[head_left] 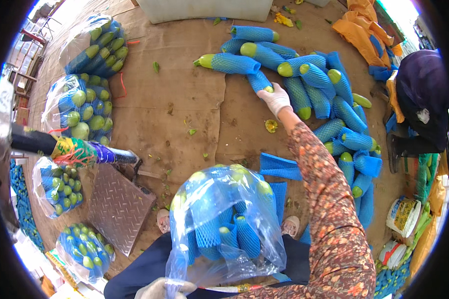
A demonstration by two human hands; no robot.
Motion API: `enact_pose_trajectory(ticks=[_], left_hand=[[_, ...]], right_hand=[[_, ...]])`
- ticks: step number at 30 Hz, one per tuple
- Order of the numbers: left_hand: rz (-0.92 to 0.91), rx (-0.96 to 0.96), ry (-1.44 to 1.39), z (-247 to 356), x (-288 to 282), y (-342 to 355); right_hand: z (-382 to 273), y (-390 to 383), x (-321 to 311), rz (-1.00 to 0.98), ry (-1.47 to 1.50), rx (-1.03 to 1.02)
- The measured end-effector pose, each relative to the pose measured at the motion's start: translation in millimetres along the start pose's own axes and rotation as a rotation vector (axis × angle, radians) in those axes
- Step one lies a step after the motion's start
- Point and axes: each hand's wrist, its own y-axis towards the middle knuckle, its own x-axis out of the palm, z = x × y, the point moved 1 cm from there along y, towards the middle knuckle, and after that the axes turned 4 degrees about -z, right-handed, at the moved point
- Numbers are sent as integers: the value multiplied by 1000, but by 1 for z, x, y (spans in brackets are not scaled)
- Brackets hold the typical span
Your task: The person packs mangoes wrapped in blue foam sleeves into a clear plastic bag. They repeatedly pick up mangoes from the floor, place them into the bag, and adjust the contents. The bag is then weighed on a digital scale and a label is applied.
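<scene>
My right hand (276, 98), in a white glove, reaches far forward and closes on the near end of a pale green zucchini (258, 80) in a blue foam net sleeve. That zucchini lies at the left edge of a loose heap of sleeved zucchini (314, 82). Between my knees stands a clear plastic bag (212, 199) holding several sleeved zucchini, its mouth toward me. At the lower edge my left hand (164, 289), also gloved, is closed on the bag's rim; its fingers are partly cut off by the frame.
Filled bags (80, 107) line the left side, near a platform scale (120, 207) with a taped post. Empty blue sleeves (280, 166) lie right of my bag. A person (421, 99) crouches at the right, near a white bucket (403, 217). A pale box (204, 11) stands ahead.
</scene>
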Motion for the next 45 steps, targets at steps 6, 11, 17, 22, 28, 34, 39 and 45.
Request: enact_pose_trajectory(ticks=[6, 11, 17, 22, 28, 34, 39, 45], left_hand=[[-14, 184, 55, -27, -2, -28], [6, 343, -23, -50, -11, -39], [-222, 463, -184, -67, -28, -42], [-235, 454, -171, -75, -34, -47], [-53, 461, -33, -69, -29, -52], [16, 294, 206, -53, -24, -46], [-67, 62, 227, -28, -17, -23], [-93, -101, 129, -7, -10, -2]], right_hand=[[-36, -190, -146, -415, 602, 41], [-108, -323, -171, -519, 1161, -426], [-130, -446, -95, -910, 651, 36], [-80, -384, 40, -539, 404, -20], [-78, -329, 116, -275, -436, -27], [-97, -270, -55, -1289, 70, -254], [-41, -86, -102, -18, -568, 157], [76, -19, -40, 345, -503, 391]])
